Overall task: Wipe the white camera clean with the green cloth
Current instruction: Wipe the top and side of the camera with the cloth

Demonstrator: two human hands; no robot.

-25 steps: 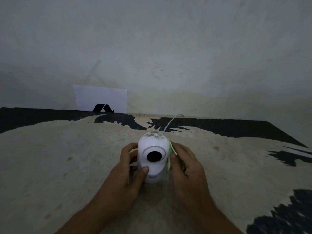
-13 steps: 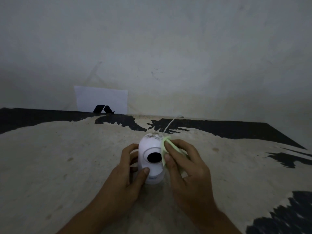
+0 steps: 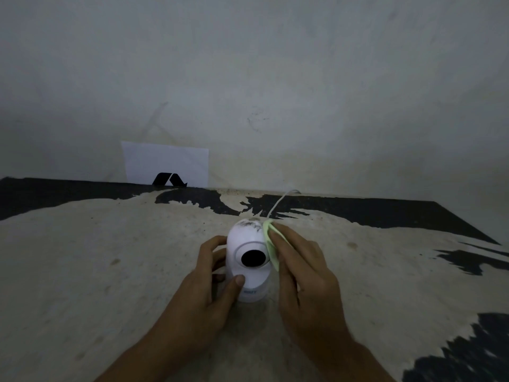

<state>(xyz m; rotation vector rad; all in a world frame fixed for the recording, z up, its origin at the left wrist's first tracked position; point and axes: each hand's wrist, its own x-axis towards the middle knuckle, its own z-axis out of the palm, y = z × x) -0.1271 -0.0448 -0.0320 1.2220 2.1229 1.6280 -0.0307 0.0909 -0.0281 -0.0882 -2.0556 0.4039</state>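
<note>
The white camera [image 3: 246, 244] stands upright in the middle of the worn table, its black round lens facing me and dark dirt smudged on its dome top. My left hand [image 3: 209, 288] grips its left side and base, thumb on the front. My right hand [image 3: 300, 274] presses the pale green cloth [image 3: 270, 245] flat against the camera's right side, fingers over the cloth. Most of the cloth is hidden under my fingers.
A white cable [image 3: 279, 202] runs from behind the camera to the wall. A white paper sheet [image 3: 165, 164] with a black mark leans on the wall at the back left. The tabletop [image 3: 110, 257] is beige with black patches.
My right hand has brought the green cloth up along the camera's right side toward the dome top. My left hand keeps the same grip on the camera.
</note>
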